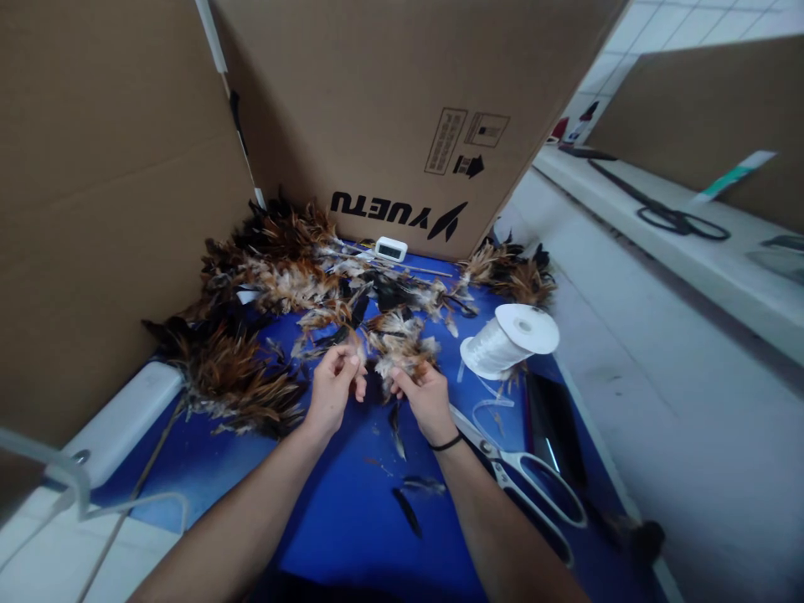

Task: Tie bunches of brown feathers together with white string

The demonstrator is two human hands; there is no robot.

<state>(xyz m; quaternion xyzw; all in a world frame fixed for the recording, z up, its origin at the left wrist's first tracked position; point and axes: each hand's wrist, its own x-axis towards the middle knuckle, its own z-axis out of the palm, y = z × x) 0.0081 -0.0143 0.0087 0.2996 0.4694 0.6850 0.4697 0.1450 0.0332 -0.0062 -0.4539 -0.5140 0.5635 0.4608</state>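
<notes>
Pinches the near edge of a feather bunch point(402, 335) over the blue tabletop point(352, 494), with the right hand point(430, 402) at its five o'clock, thumb and forefinger nearly together. Fans from that pinch toward eleven o'clock, with the long axis blurred by down. Closes the left hand point(332, 385) thumb to fingertip at the bunch's eight o'clock; cannot tell if gripping anything. Disappears partly behind the right fingers. Merges with loose feathers point(339, 314) at ten o'clock. Covers part of the scissors point(499, 455) with the right arm point(502, 519).
</notes>
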